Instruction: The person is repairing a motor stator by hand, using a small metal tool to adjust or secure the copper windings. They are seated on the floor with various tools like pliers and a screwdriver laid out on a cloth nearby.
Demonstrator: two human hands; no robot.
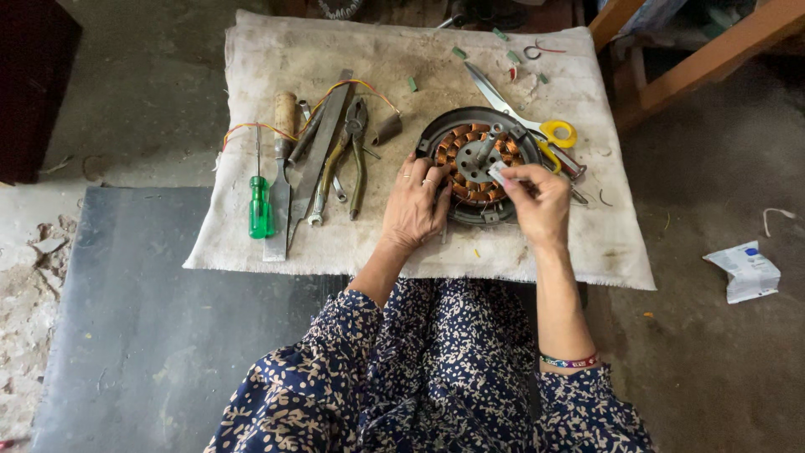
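We are resting our left hand (413,205), fingers spread, on the rim of the copper-wound fan stator (478,164) while our right hand (539,204) is pinching a small white strip (497,172) over its coils. Yellow-handled scissors (527,124) are lying just beyond the right hand; pliers (355,151), a file (317,158) and a green screwdriver (260,201) are lying left of the left hand.

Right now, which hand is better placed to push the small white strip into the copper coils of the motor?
The right hand. It already pinches the white strip directly over the copper coils. The left hand holds no strip; it rests on the motor's left edge, steadying it.
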